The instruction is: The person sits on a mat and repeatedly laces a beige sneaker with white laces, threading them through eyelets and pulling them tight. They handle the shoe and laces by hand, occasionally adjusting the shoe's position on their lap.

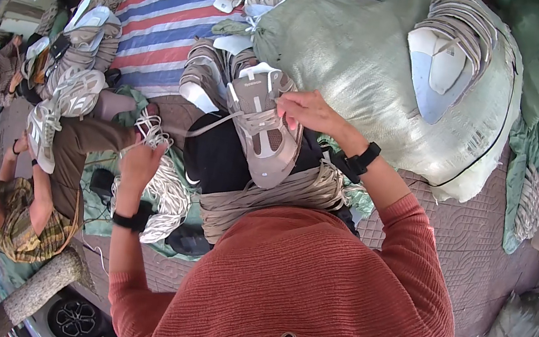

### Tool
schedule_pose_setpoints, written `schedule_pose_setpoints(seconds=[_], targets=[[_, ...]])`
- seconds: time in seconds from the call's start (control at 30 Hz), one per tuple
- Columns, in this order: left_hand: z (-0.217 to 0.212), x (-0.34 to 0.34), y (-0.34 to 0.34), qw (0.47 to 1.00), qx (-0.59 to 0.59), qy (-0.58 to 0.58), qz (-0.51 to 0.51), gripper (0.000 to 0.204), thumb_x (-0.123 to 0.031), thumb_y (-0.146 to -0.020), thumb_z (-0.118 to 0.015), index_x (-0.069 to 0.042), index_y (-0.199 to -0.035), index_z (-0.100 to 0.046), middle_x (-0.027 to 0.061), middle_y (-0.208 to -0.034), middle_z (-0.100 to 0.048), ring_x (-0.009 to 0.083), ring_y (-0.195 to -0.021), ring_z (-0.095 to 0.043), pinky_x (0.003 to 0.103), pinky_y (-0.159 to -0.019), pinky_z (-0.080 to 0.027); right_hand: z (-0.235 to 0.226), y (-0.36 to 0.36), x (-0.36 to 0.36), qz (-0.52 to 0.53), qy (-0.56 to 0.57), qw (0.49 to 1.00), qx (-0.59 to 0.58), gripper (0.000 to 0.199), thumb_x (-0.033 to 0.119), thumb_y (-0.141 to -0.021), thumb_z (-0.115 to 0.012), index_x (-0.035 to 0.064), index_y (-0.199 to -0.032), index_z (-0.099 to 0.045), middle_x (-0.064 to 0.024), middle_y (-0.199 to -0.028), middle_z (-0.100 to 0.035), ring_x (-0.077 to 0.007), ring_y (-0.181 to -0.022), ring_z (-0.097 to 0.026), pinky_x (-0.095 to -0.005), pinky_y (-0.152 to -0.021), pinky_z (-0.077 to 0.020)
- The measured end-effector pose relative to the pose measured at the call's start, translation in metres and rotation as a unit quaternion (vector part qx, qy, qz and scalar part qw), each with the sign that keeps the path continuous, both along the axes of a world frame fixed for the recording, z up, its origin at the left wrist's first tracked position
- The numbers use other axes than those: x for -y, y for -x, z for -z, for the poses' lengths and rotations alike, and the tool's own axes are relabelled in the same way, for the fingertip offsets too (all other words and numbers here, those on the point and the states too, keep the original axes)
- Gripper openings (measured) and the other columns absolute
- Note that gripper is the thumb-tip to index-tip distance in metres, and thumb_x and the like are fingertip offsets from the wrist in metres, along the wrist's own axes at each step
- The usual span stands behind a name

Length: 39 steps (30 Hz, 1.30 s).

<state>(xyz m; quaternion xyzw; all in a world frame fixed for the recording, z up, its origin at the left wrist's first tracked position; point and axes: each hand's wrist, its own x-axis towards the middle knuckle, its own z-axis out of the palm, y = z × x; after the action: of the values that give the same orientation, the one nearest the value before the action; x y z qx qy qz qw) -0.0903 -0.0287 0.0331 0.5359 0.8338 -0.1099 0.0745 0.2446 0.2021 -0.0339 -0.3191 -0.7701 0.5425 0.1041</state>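
Observation:
On my lap rests a beige-grey shoe upper point(264, 150), its white-lined tongue pointing away from me. My right hand point(310, 113) is closed on its right edge near the top eyelets, with the fingertips partly inside. From the upper a flat beige shoelace point(215, 122) runs out to the left. My left hand point(141, 162) is closed, pinching that lace, beside white laces at its fingertips. Across my lap lies a thick bundle of beige laces point(279, 195). A hank of white laces point(168, 198) hangs below and beside my left hand.
Stacked shoe uppers point(210, 74) lie just beyond my lap. A large pale green sack point(370, 64) bulges ahead and right, with nested uppers point(449, 56) on top. A striped sheet point(157, 31) covers the far ground. On the left, another person point(29, 215) handles a shoe upper point(43, 129).

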Motion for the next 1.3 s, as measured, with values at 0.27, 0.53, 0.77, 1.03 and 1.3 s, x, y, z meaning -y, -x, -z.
schedule_pose_setpoints(seconds=[0.27,0.53,0.77,1.03,1.3], targets=[[0.037,-0.148,-0.134,0.91,0.252,-0.253,0.21,0.012,-0.014,-0.078,-0.07,-0.008,-0.083,-0.061,0.0077,-0.079,-0.058,0.0276,-0.083,-0.056,0.039,-0.074,-0.039,0.009,0.013,0.004,0.045,-0.251,0.965,-0.053,0.019,0.026,-0.091,-0.049,0.0165,-0.086,-0.065,0.0015,-0.086,-0.061,-0.0195,-0.084,-0.06,-0.038,-0.076,-0.0326],[0.033,-0.154,-0.134,0.92,0.243,-0.148,0.269,0.016,-0.015,-0.072,-0.074,-0.011,-0.084,-0.064,0.0035,-0.09,-0.057,0.0244,-0.096,-0.053,0.039,-0.083,-0.032,0.021,-0.003,0.011,-0.011,0.099,0.994,-0.049,0.022,0.019,-0.088,-0.051,0.0059,-0.074,-0.063,-0.0024,-0.072,-0.06,-0.013,-0.072,-0.057,-0.0286,-0.069,-0.0423],[0.042,-0.156,-0.133,0.879,0.325,-0.168,0.306,0.02,-0.008,-0.07,-0.072,-0.008,-0.086,-0.06,0.0039,-0.085,-0.053,0.023,-0.089,-0.052,0.037,-0.084,-0.032,0.008,0.001,0.001,-0.034,0.242,0.968,-0.06,0.024,0.016,-0.09,-0.052,0.002,-0.073,-0.062,-0.0004,-0.071,-0.057,-0.009,-0.067,-0.051,-0.0246,-0.063,-0.0421],[0.055,-0.154,-0.135,0.851,0.374,-0.203,0.309,0.018,-0.007,-0.071,-0.067,-0.005,-0.087,-0.059,0.0059,-0.083,-0.053,0.0252,-0.085,-0.054,0.038,-0.082,-0.035,0.005,0.004,-0.004,-0.028,0.23,0.972,-0.05,0.02,0.017,-0.083,-0.058,0.0019,-0.072,-0.067,-0.0031,-0.069,-0.062,-0.0094,-0.064,-0.053,-0.0236,-0.06,-0.0418],[0.07,-0.159,-0.139,0.832,0.368,-0.253,0.328,0.018,-0.01,-0.069,-0.067,-0.009,-0.086,-0.06,0.0053,-0.087,-0.055,0.0264,-0.09,-0.056,0.04,-0.079,-0.034,-0.004,0.007,-0.005,0.073,0.312,0.947,-0.015,0.018,0.009,-0.08,-0.056,-0.0014,-0.074,-0.069,-0.0066,-0.068,-0.065,-0.0114,-0.06,-0.055,-0.025,-0.054,-0.0389]])
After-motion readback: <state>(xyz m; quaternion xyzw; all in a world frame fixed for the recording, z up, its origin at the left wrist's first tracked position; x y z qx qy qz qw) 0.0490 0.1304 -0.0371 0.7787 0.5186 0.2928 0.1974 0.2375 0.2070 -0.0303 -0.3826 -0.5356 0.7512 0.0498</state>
